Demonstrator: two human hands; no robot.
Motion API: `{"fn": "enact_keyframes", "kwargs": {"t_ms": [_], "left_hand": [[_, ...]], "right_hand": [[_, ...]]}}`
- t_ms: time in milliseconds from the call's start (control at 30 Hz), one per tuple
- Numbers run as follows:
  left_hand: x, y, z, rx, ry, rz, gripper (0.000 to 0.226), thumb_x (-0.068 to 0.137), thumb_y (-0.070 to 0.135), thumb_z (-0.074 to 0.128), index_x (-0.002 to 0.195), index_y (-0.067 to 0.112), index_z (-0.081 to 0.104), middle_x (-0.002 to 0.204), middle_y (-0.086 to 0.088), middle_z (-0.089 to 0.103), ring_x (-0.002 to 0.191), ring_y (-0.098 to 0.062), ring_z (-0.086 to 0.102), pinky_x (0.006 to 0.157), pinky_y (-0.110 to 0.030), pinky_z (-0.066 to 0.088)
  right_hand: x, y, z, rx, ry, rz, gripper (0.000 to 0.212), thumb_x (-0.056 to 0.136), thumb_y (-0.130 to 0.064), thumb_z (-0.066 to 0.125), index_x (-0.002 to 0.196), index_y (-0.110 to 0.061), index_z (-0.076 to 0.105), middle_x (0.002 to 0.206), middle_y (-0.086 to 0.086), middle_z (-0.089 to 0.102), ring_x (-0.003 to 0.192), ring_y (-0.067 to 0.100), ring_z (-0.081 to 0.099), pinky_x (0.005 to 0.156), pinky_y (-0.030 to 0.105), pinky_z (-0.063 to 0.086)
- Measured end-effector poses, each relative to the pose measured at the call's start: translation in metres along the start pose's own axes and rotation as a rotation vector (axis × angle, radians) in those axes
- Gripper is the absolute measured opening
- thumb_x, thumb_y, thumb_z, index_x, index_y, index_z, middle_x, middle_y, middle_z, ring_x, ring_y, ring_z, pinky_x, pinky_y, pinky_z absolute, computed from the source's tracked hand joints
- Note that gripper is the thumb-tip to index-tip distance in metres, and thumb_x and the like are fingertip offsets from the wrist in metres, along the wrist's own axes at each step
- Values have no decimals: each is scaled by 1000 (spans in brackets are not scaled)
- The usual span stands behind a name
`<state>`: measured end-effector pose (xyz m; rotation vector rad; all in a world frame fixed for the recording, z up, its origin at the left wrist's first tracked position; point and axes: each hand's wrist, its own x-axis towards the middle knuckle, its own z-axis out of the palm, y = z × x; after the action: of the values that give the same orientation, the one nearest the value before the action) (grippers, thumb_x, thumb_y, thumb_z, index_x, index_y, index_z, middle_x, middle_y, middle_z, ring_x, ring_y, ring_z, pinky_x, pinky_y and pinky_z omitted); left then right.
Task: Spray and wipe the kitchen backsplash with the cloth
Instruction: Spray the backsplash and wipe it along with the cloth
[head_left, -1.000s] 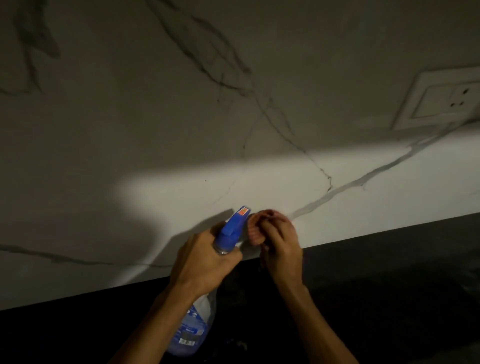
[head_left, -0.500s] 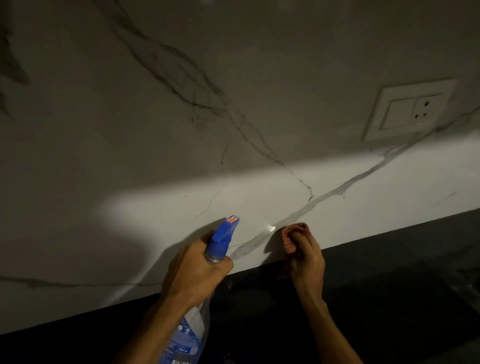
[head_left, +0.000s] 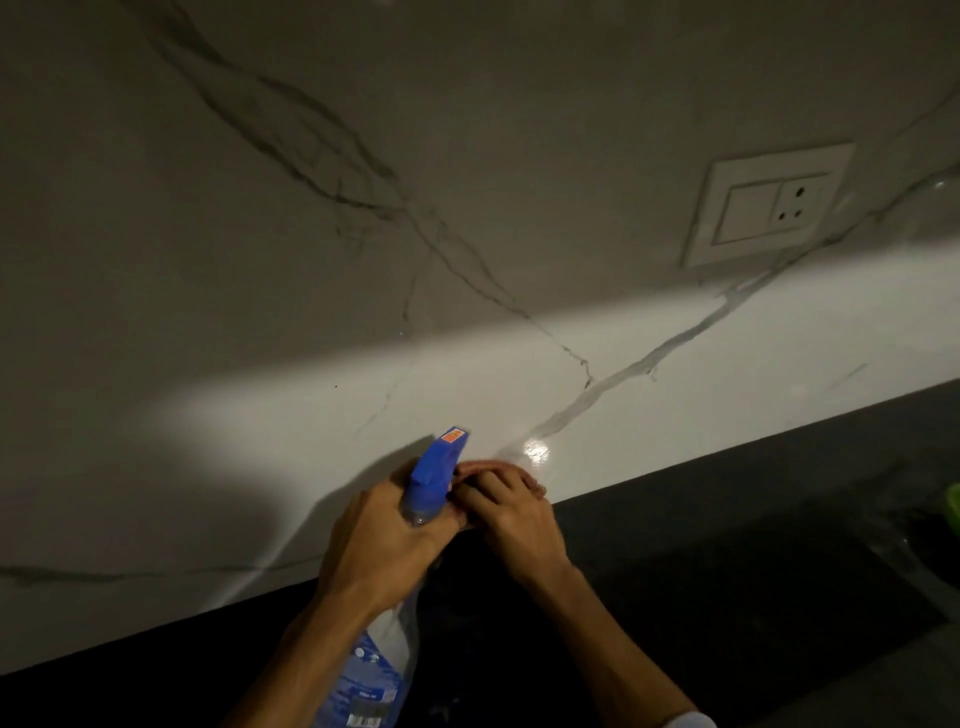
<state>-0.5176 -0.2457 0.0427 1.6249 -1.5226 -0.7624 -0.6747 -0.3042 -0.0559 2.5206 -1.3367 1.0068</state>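
Observation:
My left hand (head_left: 384, 540) grips the neck of a clear spray bottle (head_left: 374, 670) with a blue trigger head (head_left: 434, 473); its nozzle points up at the white marble backsplash (head_left: 467, 234). My right hand (head_left: 511, 514) is curled right beside the trigger head, low against the backsplash. A sliver of the reddish cloth (head_left: 475, 467) shows at its fingertips; most of the cloth is hidden under the hand. A wet glint (head_left: 537, 449) shines on the wall just right of my fingers.
A dark countertop (head_left: 727, 571) runs along the foot of the wall. A white switch and socket plate (head_left: 769, 205) sits on the backsplash at the upper right. A green object (head_left: 953, 506) peeks in at the right edge.
My right hand with the cloth has slid left along the bottom of the wall, back next to the spray head. The view has shifted, so the socket plate appears further left and lower.

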Motion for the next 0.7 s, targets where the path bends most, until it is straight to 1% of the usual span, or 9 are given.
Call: {"fn": "enact_keyframes", "kwargs": {"t_ms": [67, 133, 200, 267, 367, 467, 567, 633, 700], "left_hand": [[0, -1, 0, 10, -7, -4, 33, 48, 50, 60, 79, 38, 64, 46, 2, 57, 46, -28, 56, 55, -54, 55], [1, -6, 0, 50, -19, -3, 30, 50, 49, 59, 76, 34, 63, 48, -1, 58, 51, -33, 60, 57, -55, 56], [0, -10, 0, 81, -28, -16, 25, 53, 47, 57, 69, 27, 59, 51, -7, 58, 56, -39, 62, 59, -57, 56], [0, -12, 2, 78, -37, -37, 27, 53, 46, 56, 70, 25, 58, 54, -12, 59, 58, -42, 62, 60, -58, 56], [-3, -10, 5, 76, -57, -66, 31, 54, 46, 57, 81, 32, 60, 58, -14, 63, 60, -41, 64, 61, -56, 58], [-5, -14, 3, 59, -34, -109, 38, 53, 48, 58, 86, 31, 62, 61, -10, 66, 60, -38, 65, 61, -57, 58], [-7, -21, -5, 97, 23, -121, 36, 51, 52, 57, 83, 37, 61, 57, -4, 67, 56, -32, 67, 60, -53, 59], [-9, -24, -10, 135, 57, -114, 33, 50, 54, 55, 81, 42, 59, 53, -3, 65, 52, -28, 66, 58, -49, 60], [-11, -27, -15, 160, 86, -100, 35, 50, 56, 53, 79, 38, 60, 51, -2, 65, 49, -24, 65, 57, -47, 60]], "right_hand": [[-8, 6, 3, -4, -32, 45, 43, 73, -19, 80, 114, -20, 67, 117, 2, 66, 108, 24, 61, 84, 37, 57], [-15, 15, 3, 11, -11, 121, 46, 70, -19, 82, 113, -22, 66, 118, 0, 65, 109, 22, 61, 83, 35, 57], [-21, 27, -1, 47, -42, 212, 48, 73, -19, 80, 118, -23, 63, 125, 1, 61, 116, 21, 57, 91, 38, 53], [-28, 41, -5, 72, -36, 317, 51, 73, -16, 78, 120, -23, 61, 130, 1, 58, 120, 19, 52, 98, 39, 49], [-34, 56, -12, 175, 140, 531, 38, 80, -12, 69, 115, -25, 63, 129, -3, 58, 116, 14, 54, 97, 32, 48], [-29, 66, -23, 398, 403, 753, 40, 84, 0, 61, 111, -31, 61, 114, -2, 62, 104, 14, 60, 91, 33, 51], [-9, 67, -35, 531, 642, 936, 33, 88, 1, 58, 110, -23, 63, 101, -10, 60, 93, -4, 57, 87, 25, 49], [2, 59, -36, 544, 723, 967, 30, 88, 1, 58, 111, -19, 62, 98, -15, 57, 91, -13, 54, 83, 17, 45], [9, 43, -30, 535, 713, 902, 31, 88, 2, 56, 111, -18, 60, 101, -13, 56, 94, -9, 54, 84, 20, 49]]}}
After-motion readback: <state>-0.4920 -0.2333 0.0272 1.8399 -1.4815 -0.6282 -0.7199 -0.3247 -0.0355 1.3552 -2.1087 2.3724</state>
